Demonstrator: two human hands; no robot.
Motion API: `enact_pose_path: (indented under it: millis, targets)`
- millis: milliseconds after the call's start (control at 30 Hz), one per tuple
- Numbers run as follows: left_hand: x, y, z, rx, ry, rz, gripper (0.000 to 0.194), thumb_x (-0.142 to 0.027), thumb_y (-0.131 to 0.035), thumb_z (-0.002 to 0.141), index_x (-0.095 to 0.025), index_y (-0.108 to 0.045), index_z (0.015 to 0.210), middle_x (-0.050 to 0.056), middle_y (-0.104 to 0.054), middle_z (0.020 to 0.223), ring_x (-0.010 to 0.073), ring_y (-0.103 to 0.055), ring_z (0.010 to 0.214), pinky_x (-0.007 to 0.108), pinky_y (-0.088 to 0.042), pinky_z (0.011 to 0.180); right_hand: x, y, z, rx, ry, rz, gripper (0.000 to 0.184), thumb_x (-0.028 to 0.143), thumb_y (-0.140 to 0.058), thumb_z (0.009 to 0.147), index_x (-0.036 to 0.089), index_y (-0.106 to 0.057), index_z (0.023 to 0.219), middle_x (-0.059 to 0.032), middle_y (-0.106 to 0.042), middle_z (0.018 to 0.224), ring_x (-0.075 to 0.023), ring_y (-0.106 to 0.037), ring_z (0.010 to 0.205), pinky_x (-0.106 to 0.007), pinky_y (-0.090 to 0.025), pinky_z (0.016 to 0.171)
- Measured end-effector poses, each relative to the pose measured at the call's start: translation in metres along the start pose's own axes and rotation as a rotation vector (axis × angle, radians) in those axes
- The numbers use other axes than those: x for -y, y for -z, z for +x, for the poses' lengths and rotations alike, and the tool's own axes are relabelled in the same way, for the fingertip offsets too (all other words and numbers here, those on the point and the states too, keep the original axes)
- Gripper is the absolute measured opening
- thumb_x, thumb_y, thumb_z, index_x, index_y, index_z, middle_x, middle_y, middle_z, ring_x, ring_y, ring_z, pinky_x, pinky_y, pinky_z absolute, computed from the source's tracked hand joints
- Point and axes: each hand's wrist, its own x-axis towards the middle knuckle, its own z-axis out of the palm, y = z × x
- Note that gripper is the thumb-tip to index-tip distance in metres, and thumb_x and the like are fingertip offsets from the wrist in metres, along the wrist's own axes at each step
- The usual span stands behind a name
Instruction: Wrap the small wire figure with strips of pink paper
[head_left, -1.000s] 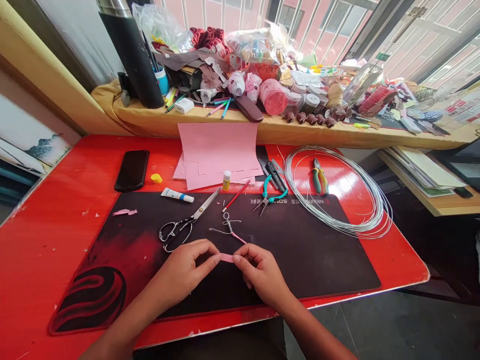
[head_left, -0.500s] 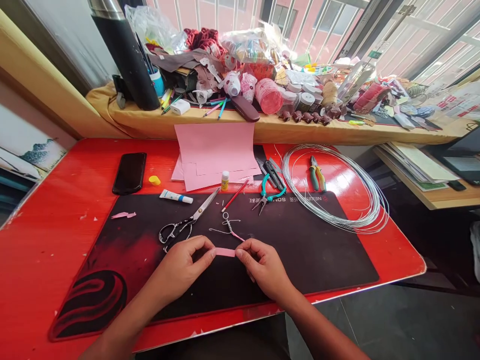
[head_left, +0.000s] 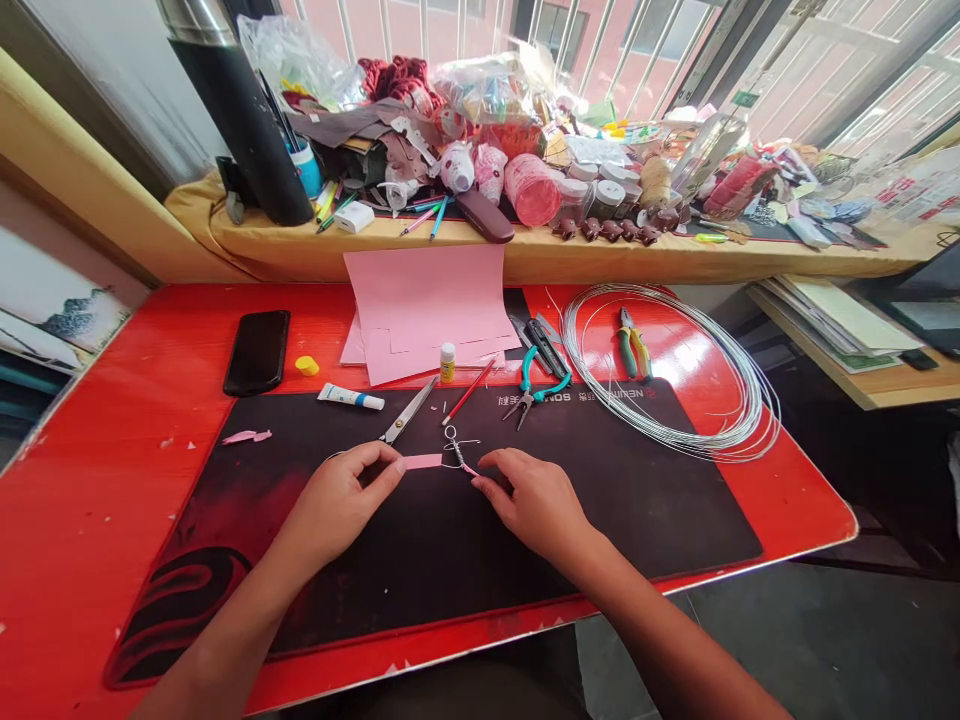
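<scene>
My left hand [head_left: 351, 492] pinches one end of a short pink paper strip [head_left: 424, 461], whose free end points right toward a small twisted wire figure [head_left: 456, 447]. That figure lies on the black desk mat [head_left: 420, 570], with a loop at its top, thin side wires and a pink-wrapped lower end. My right hand [head_left: 536, 497] is at this pink end, thumb and forefinger a little apart around it. Scissors [head_left: 409, 412] lie behind my left hand, their handles mostly hidden. Teal-handled pliers [head_left: 527, 393] and a red pencil [head_left: 466, 393] rest beyond the figure.
Pink paper sheets [head_left: 427, 295], a small yellow bottle [head_left: 448, 364], a glue tube [head_left: 350, 397] and a black phone [head_left: 256, 352] lie toward the back. A wire coil [head_left: 750, 400] and green-yellow pliers [head_left: 634, 345] are at right. Craft supplies crowd the windowsill.
My right hand has let go of the pink strip and come to the wire figure's pink end. My left hand has moved left and away from me, keeping the strip.
</scene>
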Motion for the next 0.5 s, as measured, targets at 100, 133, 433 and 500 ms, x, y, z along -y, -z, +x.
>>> enact_pose_path:
  millis: [100, 133, 433, 500]
  targets:
    - [0.004, 0.001, 0.008, -0.046, -0.036, 0.079, 0.034, -0.053, -0.055, 0.094, -0.025, -0.072, 0.085, -0.002, -0.072, 0.08, 0.0201, -0.063, 0.073, 0.029, -0.046, 0.072, 0.002, -0.003, 0.007, 0.039, 0.005, -0.108, 0.018, 0.035, -0.068, 0.104, 0.023, -0.073, 0.116, -0.0042, -0.081, 0.11, -0.0231, -0.077, 0.087, -0.031, -0.047, 0.069]
    - [0.006, 0.001, 0.011, -0.059, -0.052, 0.108, 0.033, -0.052, -0.055, 0.095, -0.025, -0.072, 0.086, -0.001, -0.073, 0.083, 0.0202, -0.063, 0.074, 0.03, -0.046, 0.073, 0.003, -0.004, 0.008, 0.051, 0.005, -0.131, 0.018, 0.035, -0.068, 0.104, 0.023, -0.073, 0.116, -0.0041, -0.08, 0.11, -0.0228, -0.077, 0.086, -0.031, -0.047, 0.069]
    - [0.008, -0.01, 0.038, 0.007, -0.235, 0.275, 0.026, -0.039, -0.051, 0.098, -0.025, -0.072, 0.094, 0.004, -0.075, 0.098, 0.0242, -0.066, 0.09, 0.035, -0.046, 0.079, 0.004, -0.005, 0.011, 0.114, -0.018, -0.135, 0.011, 0.031, -0.067, 0.104, 0.025, -0.071, 0.113, -0.0019, -0.082, 0.106, -0.021, -0.076, 0.085, -0.029, -0.043, 0.069]
    - [0.006, -0.01, 0.038, 0.061, -0.273, 0.297, 0.026, -0.037, -0.05, 0.098, -0.025, -0.073, 0.094, 0.005, -0.076, 0.101, 0.0252, -0.067, 0.096, 0.036, -0.047, 0.083, 0.004, -0.004, 0.012, 0.115, -0.016, -0.123, 0.01, 0.03, -0.066, 0.104, 0.025, -0.071, 0.111, -0.002, -0.082, 0.106, -0.0214, -0.076, 0.087, -0.029, -0.042, 0.069]
